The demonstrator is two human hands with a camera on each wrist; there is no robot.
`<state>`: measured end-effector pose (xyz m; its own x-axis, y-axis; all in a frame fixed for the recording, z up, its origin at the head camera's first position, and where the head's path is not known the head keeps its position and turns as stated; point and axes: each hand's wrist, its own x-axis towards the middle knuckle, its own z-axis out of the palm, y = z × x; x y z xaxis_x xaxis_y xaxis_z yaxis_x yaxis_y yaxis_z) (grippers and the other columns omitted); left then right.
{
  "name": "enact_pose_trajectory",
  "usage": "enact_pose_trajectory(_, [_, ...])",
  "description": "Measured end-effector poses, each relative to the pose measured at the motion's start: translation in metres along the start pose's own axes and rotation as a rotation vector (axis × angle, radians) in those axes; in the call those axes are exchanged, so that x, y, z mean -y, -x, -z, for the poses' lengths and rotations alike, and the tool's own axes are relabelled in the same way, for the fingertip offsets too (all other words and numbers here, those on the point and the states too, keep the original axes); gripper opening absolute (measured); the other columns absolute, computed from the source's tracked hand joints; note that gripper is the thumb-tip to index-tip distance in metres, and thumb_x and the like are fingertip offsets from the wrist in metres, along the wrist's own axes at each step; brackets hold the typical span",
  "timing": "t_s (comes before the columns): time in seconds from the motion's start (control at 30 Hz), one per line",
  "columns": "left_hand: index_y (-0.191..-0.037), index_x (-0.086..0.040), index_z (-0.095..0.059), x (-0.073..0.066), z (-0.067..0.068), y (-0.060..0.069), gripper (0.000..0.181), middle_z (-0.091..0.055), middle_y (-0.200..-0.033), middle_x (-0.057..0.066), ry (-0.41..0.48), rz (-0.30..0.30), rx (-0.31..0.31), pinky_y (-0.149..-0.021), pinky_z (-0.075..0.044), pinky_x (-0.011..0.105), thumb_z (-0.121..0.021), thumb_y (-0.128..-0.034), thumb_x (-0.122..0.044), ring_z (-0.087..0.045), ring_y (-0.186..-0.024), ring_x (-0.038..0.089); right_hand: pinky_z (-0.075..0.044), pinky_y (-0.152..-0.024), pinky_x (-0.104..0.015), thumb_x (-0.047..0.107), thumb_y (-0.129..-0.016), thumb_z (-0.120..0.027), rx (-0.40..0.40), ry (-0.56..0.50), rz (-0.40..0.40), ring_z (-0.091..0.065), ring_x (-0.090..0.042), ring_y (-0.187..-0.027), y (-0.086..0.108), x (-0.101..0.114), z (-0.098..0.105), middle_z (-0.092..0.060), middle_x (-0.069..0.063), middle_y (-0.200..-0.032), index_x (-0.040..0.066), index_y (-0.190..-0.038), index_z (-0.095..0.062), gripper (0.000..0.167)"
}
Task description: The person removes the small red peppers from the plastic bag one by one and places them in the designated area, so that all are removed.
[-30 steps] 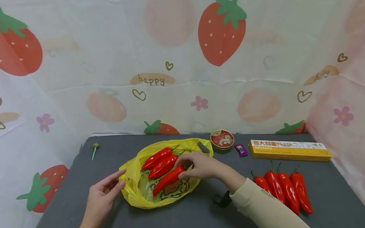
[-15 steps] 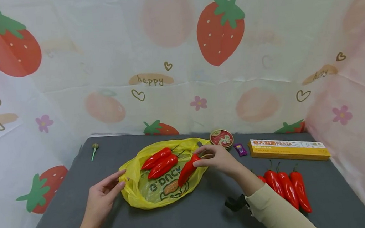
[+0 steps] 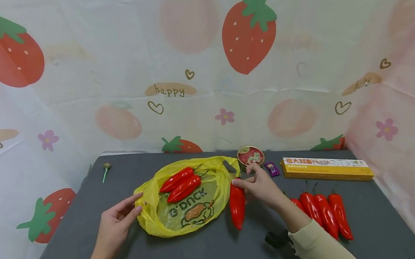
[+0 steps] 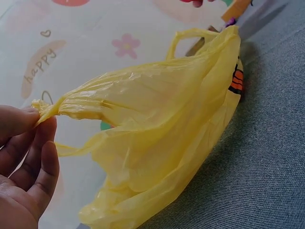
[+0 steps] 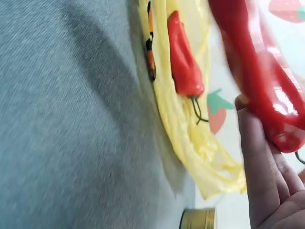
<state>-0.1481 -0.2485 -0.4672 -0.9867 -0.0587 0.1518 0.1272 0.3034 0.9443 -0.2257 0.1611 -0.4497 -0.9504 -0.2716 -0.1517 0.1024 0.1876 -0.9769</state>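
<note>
One red pepper (image 3: 237, 206) hangs gripped in my right hand (image 3: 261, 186), just right of the yellow bag (image 3: 146, 220), whose left side my left hand (image 3: 117, 226) pinches; two more peppers (image 3: 184, 188) lie inside, and behind sits a round tin (image 3: 250, 156).

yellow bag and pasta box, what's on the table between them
In the head view, the round tin and a small purple packet lie between the yellow bag and the pasta box.
</note>
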Motion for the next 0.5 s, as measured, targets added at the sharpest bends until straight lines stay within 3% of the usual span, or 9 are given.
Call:
enact_pose_trajectory(0.13, [-0.133,-0.005,-0.065,0.0,0.001,0.001,0.04,-0.069,-0.127,0.008,-0.009,0.003,-0.005,-0.082,-0.055,0.015,-0.067,-0.0988,-0.025,-0.064,-0.097,0.002,-0.062,-0.07,-0.049,0.03,-0.09,-0.078,0.018,0.029,0.024,-0.071,-0.025,-0.077,0.008,-0.004,0.007,-0.073,-0.012,-0.086,0.006,-0.11,-0.044,0.046])
enact_pose_trajectory(0.33, [-0.134,-0.005,-0.065,0.001,0.002,0.001,0.04,-0.068,-0.128,0.005,-0.006,0.008,-0.002,-0.083,-0.055,0.015,-0.067,-0.0988,-0.026,-0.063,-0.098,0.002,-0.062,-0.075,-0.045,0.034,-0.09,-0.077,0.025,0.152,0.046,-0.071,-0.026,-0.095,0.023,-0.01,0.027,-0.072,-0.014,-0.119,0.012,-0.13,-0.063,0.048])
enact_pose_trajectory(0.5, [-0.134,-0.005,-0.065,0.001,0.002,0.0,0.042,-0.066,-0.132,0.012,-0.001,0.019,-0.002,-0.084,-0.055,0.015,-0.067,-0.0985,-0.027,-0.063,-0.099,0.002,-0.062,-0.076,-0.041,0.038,-0.091,-0.075,-0.045,0.259,0.025,-0.069,-0.025,-0.092,0.033,-0.014,0.047,-0.07,-0.012,-0.117,0.013,-0.131,-0.068,0.047])
